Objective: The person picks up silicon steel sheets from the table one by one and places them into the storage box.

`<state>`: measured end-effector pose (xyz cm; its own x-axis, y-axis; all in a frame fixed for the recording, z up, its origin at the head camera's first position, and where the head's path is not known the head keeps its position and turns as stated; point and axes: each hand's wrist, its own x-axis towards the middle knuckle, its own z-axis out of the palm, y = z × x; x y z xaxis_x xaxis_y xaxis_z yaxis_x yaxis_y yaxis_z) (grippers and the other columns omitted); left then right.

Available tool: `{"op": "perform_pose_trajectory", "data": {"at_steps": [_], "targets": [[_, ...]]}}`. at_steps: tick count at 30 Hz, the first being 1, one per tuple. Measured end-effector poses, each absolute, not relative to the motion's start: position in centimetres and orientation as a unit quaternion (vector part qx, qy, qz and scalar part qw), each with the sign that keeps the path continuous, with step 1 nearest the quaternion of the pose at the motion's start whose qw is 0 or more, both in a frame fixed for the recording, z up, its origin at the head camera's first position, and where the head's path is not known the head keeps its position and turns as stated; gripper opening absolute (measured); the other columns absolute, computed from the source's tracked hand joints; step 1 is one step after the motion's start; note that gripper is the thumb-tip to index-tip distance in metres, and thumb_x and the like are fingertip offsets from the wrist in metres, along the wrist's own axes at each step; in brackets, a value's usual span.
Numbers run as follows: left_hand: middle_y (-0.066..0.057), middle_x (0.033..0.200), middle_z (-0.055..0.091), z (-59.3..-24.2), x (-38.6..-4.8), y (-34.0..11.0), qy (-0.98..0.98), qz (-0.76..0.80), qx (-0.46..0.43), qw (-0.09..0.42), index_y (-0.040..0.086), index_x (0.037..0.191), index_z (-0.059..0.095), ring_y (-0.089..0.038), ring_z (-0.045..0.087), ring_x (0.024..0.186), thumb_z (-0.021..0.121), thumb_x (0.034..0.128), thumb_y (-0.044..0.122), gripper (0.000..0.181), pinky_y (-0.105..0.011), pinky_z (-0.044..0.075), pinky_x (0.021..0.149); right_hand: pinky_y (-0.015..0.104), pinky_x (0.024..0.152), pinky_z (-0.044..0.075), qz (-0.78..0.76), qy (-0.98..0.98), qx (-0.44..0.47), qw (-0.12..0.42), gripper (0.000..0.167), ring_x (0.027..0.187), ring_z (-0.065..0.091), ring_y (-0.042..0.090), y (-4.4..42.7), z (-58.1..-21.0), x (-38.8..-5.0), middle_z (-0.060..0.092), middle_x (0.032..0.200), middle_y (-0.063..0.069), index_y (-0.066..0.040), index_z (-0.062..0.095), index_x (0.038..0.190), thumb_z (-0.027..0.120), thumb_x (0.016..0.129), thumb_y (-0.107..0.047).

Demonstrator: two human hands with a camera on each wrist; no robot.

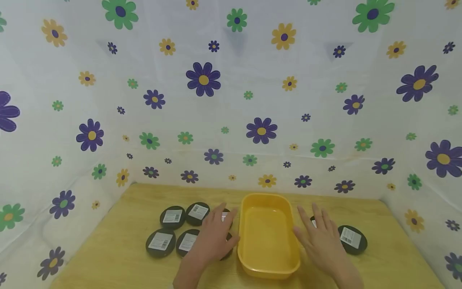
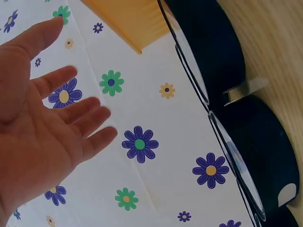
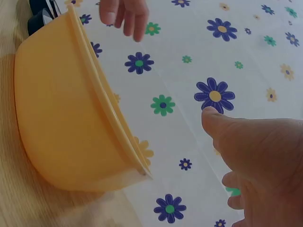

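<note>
A yellow rectangular plastic tub (image 1: pixel 268 271) stands on the table between the two hands. My left hand (image 1: pixel 213 237) hovers left of it, above several black round containers with white labels, partly hiding some; one such container (image 1: pixel 160 243) lies fully in sight. In the left wrist view, the left hand (image 2: pixel 47 113) is spread with nothing in its fingers. On the tub's other side is my right hand (image 1: pixel 323 245), fingers apart and holding nothing. It partly covers a black round container, with another black container (image 1: pixel 352 239) to its right. The right wrist view shows the right hand (image 3: pixel 265 161) apart from the tub.
The wooden table (image 1: pixel 119 241) is bounded at the back and sides by a white sheet (image 1: pixel 231 108) printed with green, yellow and purple flowers. The black containers left of the tub sit close together in two rows.
</note>
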<state>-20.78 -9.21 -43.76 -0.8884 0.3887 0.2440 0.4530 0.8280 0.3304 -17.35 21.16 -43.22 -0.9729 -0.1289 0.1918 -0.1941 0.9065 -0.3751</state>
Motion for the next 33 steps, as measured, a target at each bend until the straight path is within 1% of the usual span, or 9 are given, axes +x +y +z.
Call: {"op": "perform_pose_trajectory", "data": {"at_steps": [4, 6, 9, 13, 15, 19, 22, 30, 33], "targets": [[-0.017, 0.135, 0.051, -43.6, -20.1, -9.1, -0.942, -0.172, -0.27, 0.098, 0.009, 0.127, 0.06, -0.031, 0.057, 0.116, 0.071, 0.0898, 0.025, 0.041, -0.045, 0.053, 0.089, 0.077, 0.104, 0.019, 0.201, -0.975, 0.068, 0.072, 0.063, 0.142, 0.014, 0.058, 22.2, -43.5, -16.5, 0.012, 0.16, 0.031, -0.015, 0.029, 0.157, 0.042, 0.104, -0.047], [-0.012, 0.126, 0.055, -43.6, -19.7, -9.2, -0.931, -0.171, -0.303, 0.113, 0.009, 0.118, 0.064, -0.024, 0.06, 0.104, 0.073, 0.0881, 0.02, 0.033, -0.036, 0.055, 0.08, 0.079, 0.1, 0.023, 0.204, -0.975, 0.062, 0.057, 0.064, 0.139, 0.017, 0.061, 22.7, -43.7, -16.3, 0.012, 0.159, 0.033, -0.014, 0.027, 0.157, 0.041, 0.104, -0.048], [-0.006, 0.116, 0.057, -43.8, -19.0, -9.2, -0.912, -0.161, -0.353, 0.132, 0.011, 0.109, 0.066, -0.017, 0.059, 0.094, 0.077, 0.0853, 0.019, 0.027, -0.028, 0.053, 0.075, 0.079, 0.095, 0.029, 0.211, -0.976, 0.051, 0.024, 0.068, 0.134, 0.023, 0.066, 23.3, -43.7, -16.2, 0.01, 0.158, 0.036, -0.013, 0.022, 0.159, 0.035, 0.105, -0.051], [-0.001, 0.11, 0.056, -44.1, -18.4, -8.7, -0.894, -0.152, -0.394, 0.147, 0.015, 0.101, 0.068, -0.015, 0.056, 0.093, 0.079, 0.0837, 0.021, 0.022, -0.023, 0.05, 0.072, 0.077, 0.09, 0.037, 0.223, -0.974, 0.04, 0.002, 0.072, 0.128, 0.03, 0.068, 24.3, -43.7, -16.4, 0.01, 0.155, 0.04, -0.009, 0.017, 0.159, 0.031, 0.105, -0.054], [0.001, 0.107, 0.054, -43.9, -18.1, -8.3, -0.892, -0.159, -0.404, 0.124, 0.016, 0.101, 0.068, -0.013, 0.054, 0.09, 0.079, 0.0845, 0.024, 0.021, -0.021, 0.049, 0.072, 0.076, 0.088, 0.039, 0.227, -0.973, 0.037, -0.006, 0.074, 0.127, 0.03, 0.07, 24.8, -43.7, -16.4, 0.01, 0.154, 0.042, -0.006, 0.017, 0.159, 0.032, 0.104, -0.054], [0.008, 0.101, 0.048, -43.1, -17.5, -7.9, -0.896, -0.166, -0.41, 0.045, 0.02, 0.103, 0.066, -0.005, 0.045, 0.083, 0.077, 0.0858, 0.028, 0.022, -0.016, 0.044, 0.07, 0.075, 0.091, 0.037, 0.241, -0.97, 0.029, -0.03, 0.076, 0.127, 0.029, 0.07, 25.3, -43.4, -16.3, 0.012, 0.151, 0.045, -0.003, 0.018, 0.157, 0.036, 0.104, -0.054], [0.01, 0.096, 0.047, -43.0, -17.1, -7.9, -0.894, -0.16, -0.418, 0.019, 0.021, 0.1, 0.066, -0.002, 0.043, 0.078, 0.078, 0.0855, 0.028, 0.02, -0.014, 0.042, 0.067, 0.075, 0.092, 0.036, 0.254, -0.966, 0.023, -0.046, 0.077, 0.127, 0.029, 0.07, 25.3, -43.4, -16.3, 0.017, 0.148, 0.047, 0.0, 0.023, 0.155, 0.038, 0.103, -0.054], [0.013, 0.089, 0.048, -43.6, -16.8, -7.2, -0.889, -0.117, -0.443, 0.005, 0.025, 0.096, 0.068, 0.0, 0.041, 0.072, 0.077, 0.0863, 0.025, 0.013, -0.013, 0.04, 0.063, 0.073, 0.091, 0.039, 0.255, -0.965, 0.021, -0.047, 0.073, 0.123, 0.035, 0.069, 25.6, -43.9, -16.4, 0.026, 0.141, 0.047, 0.002, 0.029, 0.151, 0.044, 0.103, -0.05], [0.013, 0.085, 0.046, -43.8, -16.8, -6.8, -0.888, -0.108, -0.447, 0.028, 0.025, 0.093, 0.066, -0.001, 0.04, 0.071, 0.076, 0.0866, 0.023, 0.011, -0.013, 0.037, 0.062, 0.072, 0.091, 0.04, 0.246, -0.968, 0.025, -0.038, 0.071, 0.121, 0.039, 0.067, 25.8, -44.1, -16.4, 0.03, 0.138, 0.046, 0.003, 0.032, 0.149, 0.049, 0.102, -0.046]]}}
